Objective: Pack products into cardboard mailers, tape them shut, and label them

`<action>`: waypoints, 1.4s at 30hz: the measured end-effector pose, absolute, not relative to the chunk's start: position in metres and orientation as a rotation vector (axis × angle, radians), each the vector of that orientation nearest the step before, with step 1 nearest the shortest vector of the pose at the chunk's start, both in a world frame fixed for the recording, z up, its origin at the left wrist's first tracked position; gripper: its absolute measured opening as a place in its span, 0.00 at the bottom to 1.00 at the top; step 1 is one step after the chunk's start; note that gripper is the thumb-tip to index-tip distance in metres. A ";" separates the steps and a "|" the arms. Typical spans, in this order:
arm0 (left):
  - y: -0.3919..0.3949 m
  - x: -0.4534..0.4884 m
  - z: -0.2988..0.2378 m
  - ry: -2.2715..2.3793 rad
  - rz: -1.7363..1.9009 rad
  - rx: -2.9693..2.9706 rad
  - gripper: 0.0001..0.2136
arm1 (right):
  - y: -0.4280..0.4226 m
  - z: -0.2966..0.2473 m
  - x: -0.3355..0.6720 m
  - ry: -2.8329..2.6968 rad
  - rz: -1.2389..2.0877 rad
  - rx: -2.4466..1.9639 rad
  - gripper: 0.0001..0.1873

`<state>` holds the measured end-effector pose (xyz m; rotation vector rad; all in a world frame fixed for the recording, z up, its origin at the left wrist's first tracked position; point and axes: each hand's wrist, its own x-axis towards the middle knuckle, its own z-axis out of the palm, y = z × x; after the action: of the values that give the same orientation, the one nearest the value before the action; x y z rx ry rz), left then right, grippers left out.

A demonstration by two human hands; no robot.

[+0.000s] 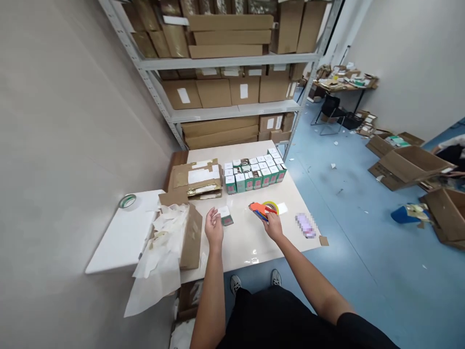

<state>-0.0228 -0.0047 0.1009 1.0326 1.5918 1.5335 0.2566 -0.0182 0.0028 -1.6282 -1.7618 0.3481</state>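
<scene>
My right hand (273, 227) is closed around a tape dispenser (258, 209) with an orange body, a blue and red handle part and a yellow roll, held over the table. My left hand (213, 227) is raised with its fingers loosely bent and partly apart, and nothing shows in it. Just right of those fingers, a small white and green box (226, 219) lies on the white table (250, 242). Whether the left fingertips touch this box is not plain. Farther back stand several similar green and white boxes (257, 179), grouped in rows.
Flattened cardboard (181, 177) lies at the back left. Before it stands a carton (192, 237) stuffed with white paper, beside a tape roll (127, 201). A blurred purple item (305, 225) is near the right edge. A loaded shelf (232, 112) rises behind; another person sits far right.
</scene>
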 end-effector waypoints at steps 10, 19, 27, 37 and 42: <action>-0.048 0.070 0.065 1.698 1.214 1.048 0.19 | -0.090 -0.112 0.375 -1.543 0.709 -2.113 0.09; -0.039 0.108 0.086 1.768 1.112 1.075 0.18 | -0.076 -0.074 0.400 -1.506 0.919 -2.329 0.26; -0.007 0.139 0.145 1.670 1.168 1.295 0.16 | -0.001 0.057 0.371 -1.258 0.932 -1.615 0.30; -0.014 0.059 0.186 1.733 1.331 1.520 0.16 | 0.041 0.128 0.266 -1.460 1.047 -1.248 0.26; 0.002 -0.017 0.194 1.794 1.424 1.463 0.17 | 0.071 0.137 0.194 -1.586 1.058 -1.194 0.25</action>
<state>-0.0171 0.0018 0.1944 1.4630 1.7936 1.4237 0.1938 0.0708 0.1374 -1.1937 -1.5864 1.0577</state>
